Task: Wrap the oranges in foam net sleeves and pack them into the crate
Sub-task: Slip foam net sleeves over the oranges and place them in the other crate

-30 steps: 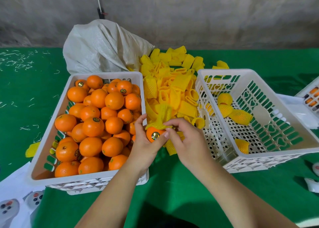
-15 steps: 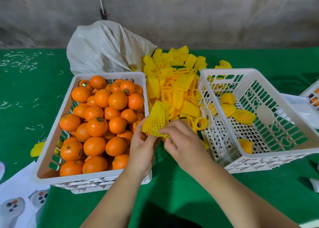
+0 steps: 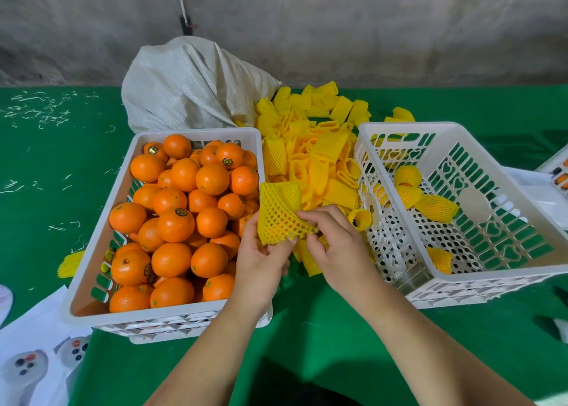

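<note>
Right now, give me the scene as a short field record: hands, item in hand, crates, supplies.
left hand: holds the netted orange from below
right hand: pinches the sleeve's edge
netted orange: orange shows through the yellow mesh, held between the crates
left crate: heaped with bare oranges
right crate: a few wrapped oranges, mostly bare floor
sleeve pile: between the crates, spilling from a white sack

Two bare forearms reach in from the lower edge of the head view, with no sleeve showing on either. The left hand [image 3: 261,267] and the right hand [image 3: 341,249] carry no glove, ring, watch or band on the parts in view. The fingernails that show are short and unpainted. The arms are cut off by the lower edge before the elbows.
</note>
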Motion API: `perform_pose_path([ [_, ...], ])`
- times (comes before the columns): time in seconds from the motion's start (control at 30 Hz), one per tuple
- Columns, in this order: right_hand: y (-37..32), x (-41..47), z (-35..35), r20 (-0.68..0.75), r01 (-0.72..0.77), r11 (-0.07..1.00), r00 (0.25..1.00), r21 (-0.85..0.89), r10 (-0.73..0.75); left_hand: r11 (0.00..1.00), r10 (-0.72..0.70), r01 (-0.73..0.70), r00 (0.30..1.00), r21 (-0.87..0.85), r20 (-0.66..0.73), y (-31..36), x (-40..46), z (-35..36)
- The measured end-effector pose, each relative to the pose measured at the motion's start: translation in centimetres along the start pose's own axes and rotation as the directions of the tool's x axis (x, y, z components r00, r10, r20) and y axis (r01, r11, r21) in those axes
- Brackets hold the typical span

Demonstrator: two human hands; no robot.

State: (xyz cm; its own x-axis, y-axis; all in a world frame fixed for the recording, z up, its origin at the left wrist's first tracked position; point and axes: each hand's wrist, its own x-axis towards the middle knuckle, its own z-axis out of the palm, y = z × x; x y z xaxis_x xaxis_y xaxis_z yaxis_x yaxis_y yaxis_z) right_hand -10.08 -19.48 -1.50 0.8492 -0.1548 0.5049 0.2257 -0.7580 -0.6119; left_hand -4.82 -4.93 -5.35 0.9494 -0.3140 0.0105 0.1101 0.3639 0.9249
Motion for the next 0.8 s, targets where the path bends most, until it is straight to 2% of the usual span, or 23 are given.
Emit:
perform_pose_path([
  [0.1, -0.3, -0.2, -0.5, 0.01, 0.076, 0.99, 0.997, -0.121, -0.075, 1.0, 0.016, -0.019, 0.99, -0.02, -0.138, -0.3, 0.4, 0.2],
  [0.2, -2.2, -1.2, 0.6, -0.055, 0.072, 0.995, 0.996, -0.063, -0.075, 0.995, 0.076, -0.071, 0.995, 0.075, -0.069, -0.4, 0.2, 0.0],
  [0.27, -2.9, -1.5, 1.5, -0.109, 0.012, 1.0, 0.994, -0.004, -0.012, 0.987, 0.083, -0.084, 0.996, 0.135, 0.012, -0.5, 0.0, -0.2],
  [0.4, -2.3, -1.1, 1.5, -0.141, -0.088, 0.995, 0.986, 0.049, 0.094, 0.997, -0.011, 0.004, 0.995, 0.076, 0.101, 0.1, -0.2, -0.5],
  [0.57, -2.5, -0.6, 0.9, -0.091, 0.073, 0.997, 0.993, 0.033, -0.069, 0.991, 0.052, -0.051, 0.999, 0.12, -0.005, -0.1, 0.3, -0.4],
  [0.63, -3.0, -1.2, 1.1, -0.033, 0.001, 0.991, 0.999, 0.137, 0.004, 0.997, 0.032, -0.03, 0.999, 0.077, -0.025, -0.6, 0.4, -0.7],
  [0.67, -3.4, -1.4, 1.2, -0.01, -0.121, 0.959, 0.992, 0.258, 0.127, 0.997, 0.029, -0.027, 0.999, 0.075, -0.034, -0.5, 0.3, -0.8],
  [0.7, -3.9, -1.4, 1.3, 0.03, -0.273, 0.868, 0.958, 0.414, 0.287, 0.994, 0.047, -0.043, 0.998, 0.099, -0.035, -0.4, 0.2, -0.7],
  [0.73, -4.4, -1.1, 1.3, 0.094, -0.399, 0.732, 0.902, 0.552, 0.422, 0.985, 0.086, -0.082, 0.996, 0.151, -0.015, -0.2, 0.0, -0.6],
  [0.77, -4.6, -0.6, 1.4, 0.171, -0.482, 0.594, 0.847, 0.643, 0.503, 0.969, 0.128, -0.13, 0.991, 0.212, 0.026, -0.1, -0.2, -0.5],
  [0.8, -4.5, -0.1, 1.5, 0.23, -0.528, 0.517, 0.815, 0.674, 0.532, 0.949, 0.158, -0.173, 0.985, 0.263, 0.075, -0.1, -0.5, -0.2],
])
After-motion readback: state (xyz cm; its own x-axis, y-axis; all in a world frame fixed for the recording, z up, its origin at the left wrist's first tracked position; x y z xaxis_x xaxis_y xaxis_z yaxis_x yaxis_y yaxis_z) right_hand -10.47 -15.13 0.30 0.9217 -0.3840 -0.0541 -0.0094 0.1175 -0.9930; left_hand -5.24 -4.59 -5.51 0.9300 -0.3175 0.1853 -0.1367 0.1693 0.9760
